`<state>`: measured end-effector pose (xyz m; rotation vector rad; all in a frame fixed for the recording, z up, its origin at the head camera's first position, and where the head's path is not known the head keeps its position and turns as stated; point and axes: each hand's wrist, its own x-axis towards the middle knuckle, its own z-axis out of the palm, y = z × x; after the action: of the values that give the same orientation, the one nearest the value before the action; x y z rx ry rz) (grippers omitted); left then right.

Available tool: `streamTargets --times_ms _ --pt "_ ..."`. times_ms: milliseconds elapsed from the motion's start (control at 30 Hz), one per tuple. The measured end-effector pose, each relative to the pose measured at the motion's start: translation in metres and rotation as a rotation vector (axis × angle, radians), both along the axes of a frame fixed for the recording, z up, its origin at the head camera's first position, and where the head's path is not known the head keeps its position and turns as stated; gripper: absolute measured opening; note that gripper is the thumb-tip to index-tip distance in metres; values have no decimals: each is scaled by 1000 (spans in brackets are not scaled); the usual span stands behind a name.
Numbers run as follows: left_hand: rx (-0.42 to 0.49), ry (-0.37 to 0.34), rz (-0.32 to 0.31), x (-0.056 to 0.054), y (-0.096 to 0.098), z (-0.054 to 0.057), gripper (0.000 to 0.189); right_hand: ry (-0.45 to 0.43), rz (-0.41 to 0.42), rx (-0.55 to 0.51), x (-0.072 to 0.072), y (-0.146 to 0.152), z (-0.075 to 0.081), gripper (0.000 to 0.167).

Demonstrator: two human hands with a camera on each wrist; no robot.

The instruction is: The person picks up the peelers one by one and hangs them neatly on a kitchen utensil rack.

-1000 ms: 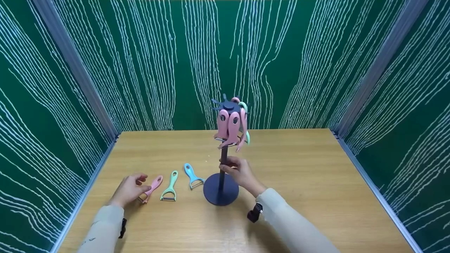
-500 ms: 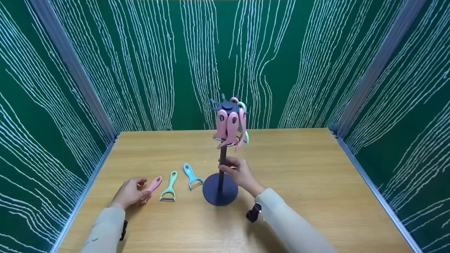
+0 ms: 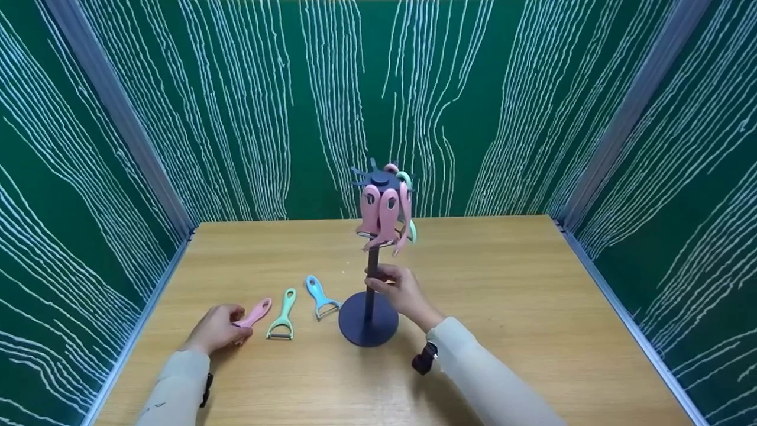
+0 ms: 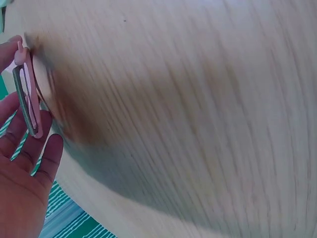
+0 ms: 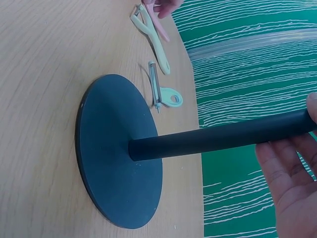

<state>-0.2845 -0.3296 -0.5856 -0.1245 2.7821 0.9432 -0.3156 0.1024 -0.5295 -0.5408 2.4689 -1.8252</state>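
My left hand [image 3: 214, 330] pinches a pink peeler [image 3: 260, 310] at the left of the table, around its head end. In the left wrist view the bladed head of the pink peeler [image 4: 34, 94] sits between thumb and fingers, tilted off the wood. To its right lie a green peeler [image 3: 286, 309] and a blue peeler [image 3: 317, 294]. My right hand [image 3: 408, 296] grips the pole [image 5: 213, 139] of a dark upright stand, whose round base [image 3: 353, 328] rests on the table. Pink peelers [image 3: 388, 218] and a green one [image 3: 404, 177] hang from the stand's hooked top [image 3: 379, 178].
Several hooks at the top's left and back-left carry nothing. Green walls [image 3: 331, 106] with white wavy lines close in the wooden table [image 3: 502, 284] at the back and both sides. The blue peeler's head lies close beside the stand's base.
My left fingers have closed on the pink peeler's head end, and its handle has swung a little flatter. My right hand stays on the pole. The whole view has shifted slightly.
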Motion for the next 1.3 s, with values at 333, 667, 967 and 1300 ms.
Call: streamTargets --times_ms 333,667,967,1300 --pt "-42 8 -32 -1 1 0 47 74 14 3 -1 -1 -3 19" --pt "-53 -9 -36 -2 5 4 22 56 29 1 -2 0 -3 19" --pt "-113 30 -69 -4 7 5 9 64 31 -6 0 0 -3 21" --pt "-94 61 -38 -3 10 10 8 29 22 -9 -1 0 -2 22"
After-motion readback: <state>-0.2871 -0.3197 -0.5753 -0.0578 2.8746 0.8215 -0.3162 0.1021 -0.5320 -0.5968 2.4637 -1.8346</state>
